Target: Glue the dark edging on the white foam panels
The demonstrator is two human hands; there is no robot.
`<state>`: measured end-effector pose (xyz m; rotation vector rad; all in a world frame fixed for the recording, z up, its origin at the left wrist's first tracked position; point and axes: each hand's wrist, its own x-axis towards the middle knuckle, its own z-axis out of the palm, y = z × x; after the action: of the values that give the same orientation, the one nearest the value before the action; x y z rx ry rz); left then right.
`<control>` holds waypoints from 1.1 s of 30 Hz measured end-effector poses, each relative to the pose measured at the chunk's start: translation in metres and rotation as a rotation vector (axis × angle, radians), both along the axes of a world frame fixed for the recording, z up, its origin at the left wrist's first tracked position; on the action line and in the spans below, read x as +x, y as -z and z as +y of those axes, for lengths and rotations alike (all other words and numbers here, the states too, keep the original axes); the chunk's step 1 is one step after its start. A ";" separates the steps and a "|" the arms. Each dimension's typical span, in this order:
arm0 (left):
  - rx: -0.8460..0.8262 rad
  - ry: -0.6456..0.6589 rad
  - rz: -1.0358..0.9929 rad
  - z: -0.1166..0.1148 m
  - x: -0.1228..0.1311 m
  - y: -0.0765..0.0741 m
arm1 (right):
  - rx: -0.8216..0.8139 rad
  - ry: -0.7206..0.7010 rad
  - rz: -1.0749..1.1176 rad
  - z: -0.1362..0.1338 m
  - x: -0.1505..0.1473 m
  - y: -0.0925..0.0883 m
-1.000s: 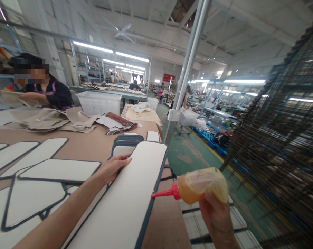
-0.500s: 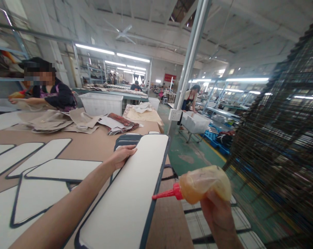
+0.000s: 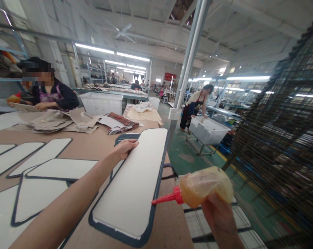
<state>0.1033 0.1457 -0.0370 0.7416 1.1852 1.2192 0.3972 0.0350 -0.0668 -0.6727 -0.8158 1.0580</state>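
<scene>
My left hand (image 3: 125, 148) pinches the far left edge of a long white panel (image 3: 132, 180) with rounded corners and a dark blue border. The panel is tilted above the table's right edge. In my right hand (image 3: 218, 211) is a soft squeeze bottle (image 3: 203, 186) of amber liquid with a red nozzle (image 3: 169, 197). The nozzle's tip is at the panel's right edge, near the lower corner. Behind the panel, a stack of dark-edged panels (image 3: 126, 137) is partly hidden.
Similar white panels (image 3: 63, 168) lie across the brown tabletop (image 3: 99, 138) on the left. Beige fabric pieces (image 3: 45, 121) are heaped farther back, near a seated co-worker (image 3: 53, 93). A metal post (image 3: 183, 76) stands beyond the table; a person pushes a white cart (image 3: 208, 129) in the aisle.
The panel has shifted away from me, so its near end now shows. The nozzle sits closer to its near right corner. The cart and its person have come nearer.
</scene>
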 end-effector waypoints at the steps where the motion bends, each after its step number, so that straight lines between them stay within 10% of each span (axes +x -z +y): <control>1: 0.006 -0.004 -0.006 0.002 -0.001 0.000 | -0.008 0.000 0.010 0.000 0.000 0.000; 33: -0.040 0.005 0.069 0.022 -0.005 -0.009 | -0.015 -0.061 -0.014 0.002 0.002 0.004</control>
<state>0.0984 0.1673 -0.0278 0.7619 1.2603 1.1701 0.3995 0.0375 -0.0710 -0.6720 -0.8458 1.1161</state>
